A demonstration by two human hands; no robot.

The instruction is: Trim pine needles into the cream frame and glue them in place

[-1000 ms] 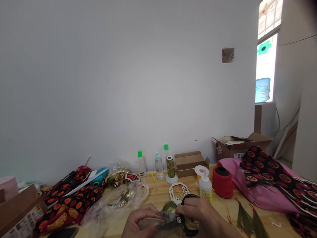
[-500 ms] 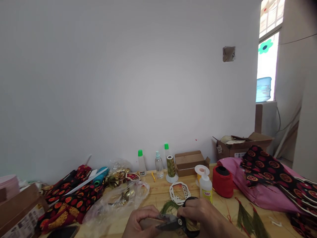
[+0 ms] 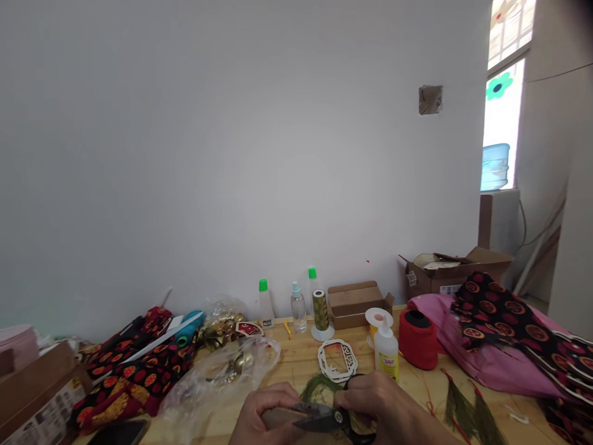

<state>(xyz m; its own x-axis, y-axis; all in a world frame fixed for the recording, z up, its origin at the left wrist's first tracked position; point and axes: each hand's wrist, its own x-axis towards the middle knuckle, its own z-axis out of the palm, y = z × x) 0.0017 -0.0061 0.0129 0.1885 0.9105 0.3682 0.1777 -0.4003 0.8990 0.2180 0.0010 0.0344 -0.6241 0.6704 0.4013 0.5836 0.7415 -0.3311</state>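
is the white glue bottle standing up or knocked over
Upright: the glue bottle stands on its base on the table, nozzle up, beside the red spool.

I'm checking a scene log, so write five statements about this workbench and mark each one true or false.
1. The right hand holds black scissors. True.
2. The red thread spool stands left of the plastic bag. False: the red thread spool stands well to the right of the plastic bag, beside the glue bottle.
3. Two bottles with green caps stand by the wall. True.
4. The glue bottle lies on its side. False: it stands upright.
5. The left hand is empty. False: the left hand grips a flat tan piece.
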